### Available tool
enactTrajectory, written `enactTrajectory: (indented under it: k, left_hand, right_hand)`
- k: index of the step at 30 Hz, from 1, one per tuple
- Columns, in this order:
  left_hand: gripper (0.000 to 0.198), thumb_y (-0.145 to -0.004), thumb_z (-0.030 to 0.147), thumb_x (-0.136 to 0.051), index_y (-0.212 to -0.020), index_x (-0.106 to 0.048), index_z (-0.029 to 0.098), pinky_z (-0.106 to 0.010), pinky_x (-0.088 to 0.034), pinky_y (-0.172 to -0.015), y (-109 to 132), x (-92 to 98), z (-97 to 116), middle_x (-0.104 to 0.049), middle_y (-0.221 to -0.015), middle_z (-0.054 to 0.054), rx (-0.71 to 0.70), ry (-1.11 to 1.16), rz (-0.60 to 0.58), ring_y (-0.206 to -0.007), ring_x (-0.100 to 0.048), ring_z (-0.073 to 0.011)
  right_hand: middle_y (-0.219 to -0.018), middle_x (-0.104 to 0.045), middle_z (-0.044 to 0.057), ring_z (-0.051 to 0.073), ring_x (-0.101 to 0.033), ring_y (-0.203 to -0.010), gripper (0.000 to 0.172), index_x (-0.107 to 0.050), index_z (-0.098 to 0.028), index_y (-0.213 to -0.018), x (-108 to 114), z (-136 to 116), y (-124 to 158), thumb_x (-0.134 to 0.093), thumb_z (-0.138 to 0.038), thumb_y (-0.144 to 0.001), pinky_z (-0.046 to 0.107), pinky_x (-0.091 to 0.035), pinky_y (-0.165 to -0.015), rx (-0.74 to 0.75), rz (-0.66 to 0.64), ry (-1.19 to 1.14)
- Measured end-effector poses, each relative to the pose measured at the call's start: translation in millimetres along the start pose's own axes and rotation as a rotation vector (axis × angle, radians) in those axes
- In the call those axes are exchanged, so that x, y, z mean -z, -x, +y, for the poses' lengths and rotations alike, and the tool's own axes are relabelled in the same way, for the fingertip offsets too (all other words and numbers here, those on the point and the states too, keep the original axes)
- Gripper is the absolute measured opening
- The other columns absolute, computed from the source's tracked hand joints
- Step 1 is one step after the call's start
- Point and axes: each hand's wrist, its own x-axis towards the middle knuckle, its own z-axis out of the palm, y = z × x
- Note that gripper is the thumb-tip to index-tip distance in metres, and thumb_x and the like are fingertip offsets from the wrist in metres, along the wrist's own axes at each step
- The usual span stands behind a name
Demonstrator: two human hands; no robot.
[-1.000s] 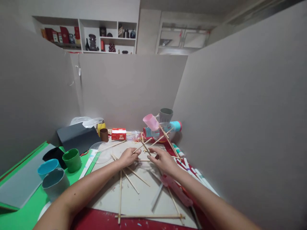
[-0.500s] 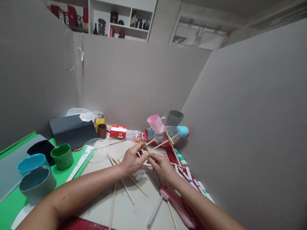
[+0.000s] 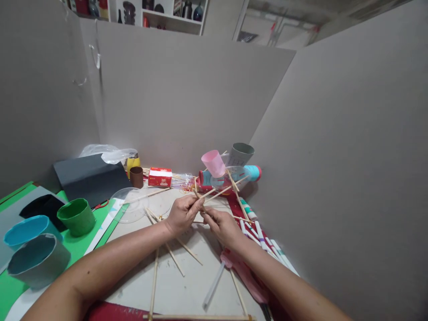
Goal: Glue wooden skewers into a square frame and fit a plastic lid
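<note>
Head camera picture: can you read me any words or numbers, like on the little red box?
Red and white box: has print, too blurred to read.
Markers: any print too small to tell.
Shelf boxes: too blurred to read.
Wooden sticks in left hand: no writing.
Nothing is readable.

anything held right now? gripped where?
Left hand pinches the wooden sticks with its fingertips, at the point where they cross. Right hand is at the same joint; its grip cannot be told.
</note>
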Motion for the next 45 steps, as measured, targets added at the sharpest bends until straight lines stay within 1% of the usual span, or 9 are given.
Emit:
enactTrajectory:
  k: [11,16,19,22,25,30,38,42,45]
  left_hand:
    - [0.039,-0.093,0.037,-0.046,-0.064,-0.062,0.016,-0.024,-0.043,-0.058,-1.1,1.5,-3.4,-0.06,-0.06,-0.003,0.024,-0.005,0.003,-0.056,-0.054,-0.0115]
    - [0.04,-0.093,0.039,-0.047,-0.068,-0.065,0.013,-0.021,-0.039,-0.055,-0.9,5.3,-2.8,-0.056,-0.058,-0.001,0.074,0.024,-0.057,-0.054,-0.05,-0.0092]
    - [0.033,-0.088,0.041,-0.055,-0.097,-0.068,0.012,-0.02,-0.035,-0.05,-0.1,8.4,-0.8,-0.052,-0.056,0.003,0.135,0.044,-0.086,-0.049,-0.044,-0.008]
    - [0.048,-0.084,0.039,-0.061,-0.123,-0.055,0.012,-0.02,-0.033,-0.049,1.1,10.0,2.1,-0.053,-0.058,0.006,0.245,0.075,-0.122,-0.047,-0.041,-0.0075]
    - [0.042,-0.082,0.033,-0.062,-0.118,-0.056,0.014,-0.02,-0.033,-0.05,2.5,9.9,3.0,-0.056,-0.063,0.004,0.297,0.081,-0.136,-0.048,-0.042,-0.0071]
    - [0.021,-0.083,0.029,-0.059,-0.098,-0.061,0.014,-0.02,-0.033,-0.054,4.0,7.3,-2.7,-0.053,-0.064,0.004,0.274,0.056,-0.104,-0.054,-0.042,-0.0074]
    - [0.023,-0.085,0.034,-0.059,-0.071,-0.056,0.016,-0.02,-0.032,-0.054,1.6,6.9,-1.6,-0.047,-0.061,0.004,0.226,0.044,-0.112,-0.056,-0.038,-0.008]
    - [0.02,-0.084,0.035,-0.059,-0.083,-0.063,0.015,-0.02,-0.035,-0.056,2.7,5.5,-8.4,-0.049,-0.064,0.003,0.232,0.08,-0.132,-0.058,-0.041,-0.0088]
    - [0.024,-0.084,0.036,-0.059,-0.093,-0.066,0.015,-0.021,-0.038,-0.059,3.8,4.3,-15.8,-0.054,-0.069,0.002,0.252,0.124,-0.144,-0.06,-0.045,-0.0096]
  right_hand:
    - [-0.081,-0.072,0.006,0.019,-0.065,-0.071,0.033,-0.07,-0.019,-0.1,-2.9,2.8,-1.6,-0.042,-0.034,-0.093,0.027,-0.046,-0.064,0.012,0.009,0.0]
    - [-0.08,-0.073,0.006,0.02,-0.065,-0.07,0.033,-0.071,-0.02,-0.1,-4.1,5.3,-1.7,-0.043,-0.035,-0.093,0.027,-0.044,-0.061,0.005,0.014,0.026]
    - [-0.08,-0.074,0.006,0.021,-0.066,-0.069,0.032,-0.072,-0.021,-0.1,-4.6,6.6,-1.6,-0.044,-0.036,-0.093,0.027,-0.044,-0.06,0.006,0.011,0.035]
    - [-0.082,-0.074,0.006,0.021,-0.066,-0.069,0.031,-0.072,-0.022,-0.1,-4.6,8.4,-1.5,-0.044,-0.033,-0.093,0.027,-0.044,-0.06,0.007,0.013,0.035]
    - [-0.085,-0.075,0.007,0.022,-0.067,-0.072,0.031,-0.071,-0.021,-0.1,-3.5,10.5,-1.6,-0.044,-0.032,-0.092,0.027,-0.045,-0.061,0.003,0.019,0.036]
    - [-0.085,-0.074,0.006,0.021,-0.067,-0.073,0.029,-0.071,-0.019,-0.096,-1.0,12.1,-2.2,-0.046,-0.032,-0.091,0.027,-0.046,-0.063,-0.008,0.019,0.045]
    - [-0.085,-0.073,0.007,0.02,-0.064,-0.069,0.026,-0.071,-0.018,-0.097,1.8,11.1,-2.1,-0.051,-0.03,-0.086,0.029,-0.045,-0.064,-0.043,0.003,0.037]
    - [-0.083,-0.072,0.006,0.019,-0.062,-0.069,0.025,-0.072,-0.017,-0.096,8.2,15.3,-2.5,-0.054,-0.026,-0.082,0.029,-0.045,-0.065,-0.047,-0.045,-0.01]
    - [-0.074,-0.07,0.004,0.018,-0.06,-0.067,0.023,-0.072,-0.017,-0.085,10.9,19.9,-3.7,-0.052,-0.026,-0.082,0.027,-0.044,-0.062,-0.04,-0.084,-0.06]
